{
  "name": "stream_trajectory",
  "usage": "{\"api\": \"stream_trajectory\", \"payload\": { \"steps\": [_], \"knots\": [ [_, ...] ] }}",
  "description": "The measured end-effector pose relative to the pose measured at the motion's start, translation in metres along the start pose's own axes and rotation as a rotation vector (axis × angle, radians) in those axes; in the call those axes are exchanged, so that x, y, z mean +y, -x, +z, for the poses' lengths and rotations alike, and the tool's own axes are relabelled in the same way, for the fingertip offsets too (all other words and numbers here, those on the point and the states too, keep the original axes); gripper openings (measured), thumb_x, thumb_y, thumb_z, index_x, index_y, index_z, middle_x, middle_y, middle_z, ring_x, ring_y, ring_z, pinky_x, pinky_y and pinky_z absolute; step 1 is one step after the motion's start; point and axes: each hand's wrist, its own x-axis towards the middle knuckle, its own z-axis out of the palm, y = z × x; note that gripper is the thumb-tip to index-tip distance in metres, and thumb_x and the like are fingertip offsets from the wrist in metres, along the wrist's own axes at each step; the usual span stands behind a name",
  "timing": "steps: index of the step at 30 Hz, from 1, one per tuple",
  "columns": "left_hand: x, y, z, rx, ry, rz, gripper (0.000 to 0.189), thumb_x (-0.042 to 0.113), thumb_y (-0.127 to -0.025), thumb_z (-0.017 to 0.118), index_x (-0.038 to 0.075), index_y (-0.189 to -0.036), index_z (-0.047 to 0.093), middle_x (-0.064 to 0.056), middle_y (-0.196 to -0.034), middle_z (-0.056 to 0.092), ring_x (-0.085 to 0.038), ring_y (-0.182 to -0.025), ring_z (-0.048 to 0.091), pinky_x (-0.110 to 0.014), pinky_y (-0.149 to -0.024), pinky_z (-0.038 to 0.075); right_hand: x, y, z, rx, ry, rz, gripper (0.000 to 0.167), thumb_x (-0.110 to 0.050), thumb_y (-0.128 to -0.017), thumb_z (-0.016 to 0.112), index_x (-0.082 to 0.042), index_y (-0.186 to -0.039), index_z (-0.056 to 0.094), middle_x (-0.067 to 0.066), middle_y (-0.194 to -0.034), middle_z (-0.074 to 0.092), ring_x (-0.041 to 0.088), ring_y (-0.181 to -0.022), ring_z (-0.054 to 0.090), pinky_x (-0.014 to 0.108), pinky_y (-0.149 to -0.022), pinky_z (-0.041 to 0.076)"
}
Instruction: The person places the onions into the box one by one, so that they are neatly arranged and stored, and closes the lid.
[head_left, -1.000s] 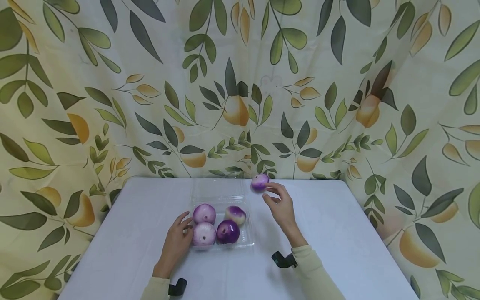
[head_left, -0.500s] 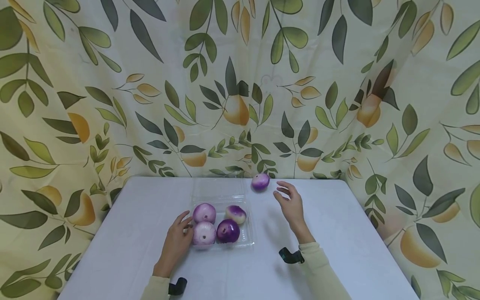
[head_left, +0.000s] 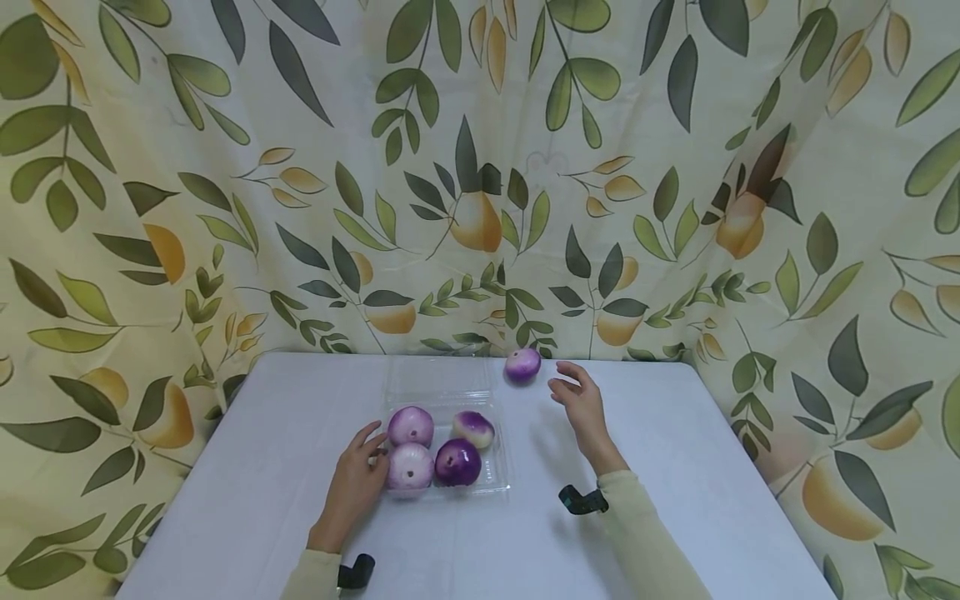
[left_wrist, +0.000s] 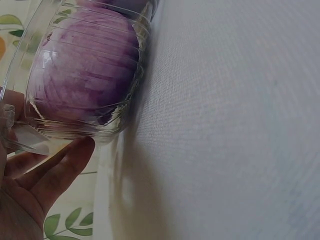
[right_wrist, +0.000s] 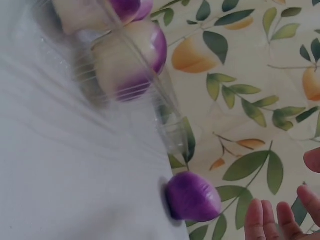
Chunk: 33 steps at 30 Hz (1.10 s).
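Note:
My left hand (head_left: 352, 482) touches the left side of a clear plastic clamshell box (head_left: 491, 482) with its fingers. In the left wrist view, a fingertip meets the ribbed wall beside a pale purple turnip (left_wrist: 87, 65). Inside the box sit several purple-and-white turnips: two pale ones at left, a dark purple turnip (head_left: 457, 462) at front right, and a half-white turnip (head_left: 473, 429) behind it. One more turnip (head_left: 522, 366) lies on the table, behind and right of the box. My right hand (head_left: 587, 410) hovers right of that turnip, fingers loosely bent, holding nothing.
The box's transparent lid (head_left: 438, 377) is folded back toward the far table edge. A white cloth covers the table (head_left: 255, 467). Behind it hangs a leaf-and-fruit patterned curtain (head_left: 525, 200).
My right hand has drawn away from the loose turnip, to the right, and then stays nearly still. That turnip remains at the back of the table. My left hand keeps its place at the box.

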Motion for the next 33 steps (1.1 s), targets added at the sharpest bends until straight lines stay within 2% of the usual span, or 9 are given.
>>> {"api": "stream_trajectory", "payload": {
  "steps": [8, 13, 16, 19, 23, 29, 33],
  "knots": [
    [0.001, -0.001, 0.001, -0.006, -0.015, 0.006, 0.032, -0.004, -0.084, 0.061, -0.006, -0.114, 0.069, -0.017, -0.135, 0.058, -0.024, -0.089, 0.072, -0.034, -0.071, 0.061, 0.011, -0.014, 0.0, 0.001, 0.024, 0.035, 0.045, -0.011, -0.095, 0.061, -0.003, -0.137, 0.049, 0.014, -0.139, 0.046, 0.012, -0.107, 0.056, 0.017, -0.083, 0.054],
    [0.002, -0.002, 0.001, -0.023, -0.002, -0.018, 0.031, -0.002, -0.085, 0.06, -0.005, -0.115, 0.069, -0.015, -0.137, 0.058, -0.023, -0.091, 0.072, -0.035, -0.073, 0.061, 0.015, -0.021, 0.002, 0.019, 0.038, 0.043, 0.046, -0.012, -0.095, 0.062, -0.004, -0.138, 0.048, 0.014, -0.14, 0.046, 0.023, -0.116, 0.054, 0.019, -0.084, 0.055],
    [0.002, -0.003, 0.0, -0.028, 0.0, -0.026, 0.032, -0.002, -0.085, 0.06, -0.004, -0.116, 0.069, -0.015, -0.137, 0.058, -0.024, -0.092, 0.072, -0.036, -0.074, 0.061, 0.02, -0.029, 0.004, 0.031, 0.039, 0.062, 0.048, -0.013, -0.094, 0.062, -0.005, -0.139, 0.047, 0.016, -0.144, 0.044, 0.024, -0.119, 0.053, 0.019, -0.085, 0.054],
    [0.001, -0.003, -0.001, -0.026, 0.001, -0.021, 0.033, -0.004, -0.085, 0.06, -0.006, -0.116, 0.068, -0.017, -0.137, 0.057, -0.025, -0.092, 0.072, -0.036, -0.074, 0.061, 0.025, -0.037, 0.007, 0.034, 0.035, 0.078, 0.051, -0.014, -0.094, 0.063, -0.005, -0.141, 0.045, 0.017, -0.147, 0.041, 0.027, -0.122, 0.052, 0.03, -0.095, 0.054],
    [0.001, -0.003, -0.003, -0.027, 0.003, -0.016, 0.033, -0.005, -0.084, 0.06, -0.007, -0.116, 0.068, -0.018, -0.137, 0.057, -0.027, -0.092, 0.072, -0.037, -0.074, 0.061, 0.03, -0.045, 0.011, 0.037, 0.06, 0.091, 0.056, -0.014, -0.093, 0.064, -0.005, -0.143, 0.043, 0.017, -0.149, 0.04, 0.029, -0.124, 0.051, 0.044, -0.105, 0.048],
    [0.0, -0.001, -0.003, -0.015, 0.004, -0.014, 0.033, -0.005, -0.085, 0.06, -0.007, -0.116, 0.068, -0.018, -0.137, 0.057, -0.028, -0.092, 0.072, -0.036, -0.073, 0.061, 0.037, -0.056, 0.015, 0.046, 0.147, 0.099, 0.06, -0.017, -0.091, 0.065, -0.008, -0.146, 0.042, 0.013, -0.152, 0.038, 0.027, -0.124, 0.049, 0.035, -0.093, 0.048],
    [0.0, 0.0, -0.001, 0.001, 0.006, 0.003, 0.032, -0.005, -0.084, 0.06, -0.007, -0.115, 0.068, -0.018, -0.136, 0.058, -0.027, -0.09, 0.072, -0.034, -0.072, 0.061, 0.043, -0.064, 0.016, 0.037, 0.145, 0.111, 0.064, -0.016, -0.09, 0.066, -0.009, -0.147, 0.039, 0.015, -0.154, 0.034, 0.032, -0.13, 0.045, 0.04, -0.096, 0.049]
  ]
}}
